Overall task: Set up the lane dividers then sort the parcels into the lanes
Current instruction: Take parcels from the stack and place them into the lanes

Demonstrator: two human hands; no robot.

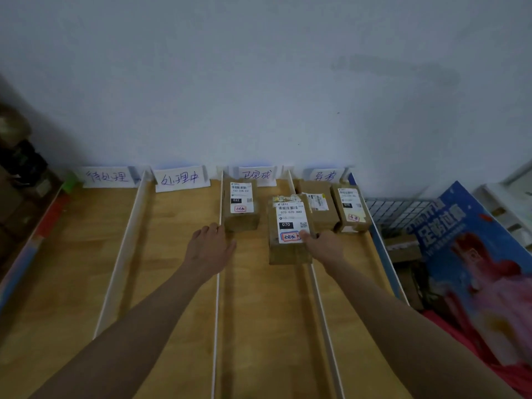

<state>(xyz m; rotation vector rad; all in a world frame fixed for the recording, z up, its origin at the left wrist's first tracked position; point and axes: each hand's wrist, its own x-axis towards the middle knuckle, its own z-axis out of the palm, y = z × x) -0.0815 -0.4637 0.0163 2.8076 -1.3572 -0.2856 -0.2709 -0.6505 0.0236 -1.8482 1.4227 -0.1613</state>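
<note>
Both forearms stretched in: right hand (322, 243) gripping 070 parcel (289, 228) at 12 o'clock, left hand (211, 243) relaxed, empty. Could nudge divider (313, 272) sideways.

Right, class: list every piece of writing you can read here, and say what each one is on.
"待处理": first lane sign.
"处理中": second lane sign.
"已完成": third lane sign.
"070-070 A80", "070": front parcel, held by right hand.
"032": back parcel.
Fourth sign, stamps, poster: unreadable.
</note>
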